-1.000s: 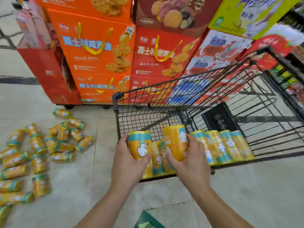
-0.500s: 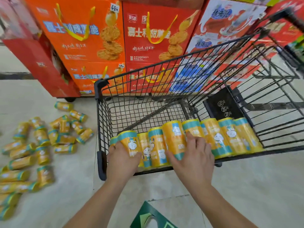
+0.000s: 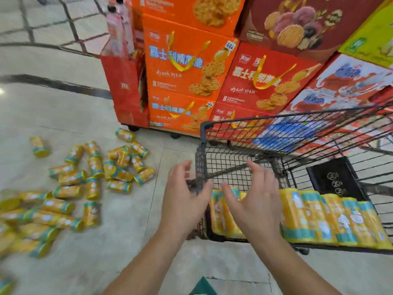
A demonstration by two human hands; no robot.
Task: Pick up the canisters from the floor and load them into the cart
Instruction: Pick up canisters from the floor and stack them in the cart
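1. Loaded canisters [image 3: 331, 218]: yellow tubes with teal bands, lying side by side in one row along the near wall of the cart [image 3: 297, 133], each touching the next.
2. Loose canisters [image 3: 93, 184]: a wide scatter on the floor [image 3: 148, 241] to the left of the cart. Most lie on their sides, several overlap, and one sits apart at the far edge.
3. Progress, as a judgement: one row is in and the bulk is left. Far more tubes lie on the floor than in the basket.
4. Left hand [image 3: 185, 201]: empty, fingers spread and loosely bent, in front of the cart's left end wall.
5. Right hand [image 3: 257, 201]: empty, fingers spread, over the left end of the row. Cannot tell whether it touches the tubes.
6. Hidden or unclear:
   - The hands cover the row's left end.
   - The floor pile runs off the left edge and is smeared, so no count is possible.
   - The cart's right side is cut off.
   - Label prints are unreadable.
   - A flat black item [image 3: 336, 179] behind the row cannot be identified.
   - A green corner [image 3: 202, 288] is cropped at the bottom.
7. Beyond the cart: stacked biscuit boxes [image 3: 182, 67] in orange and red.
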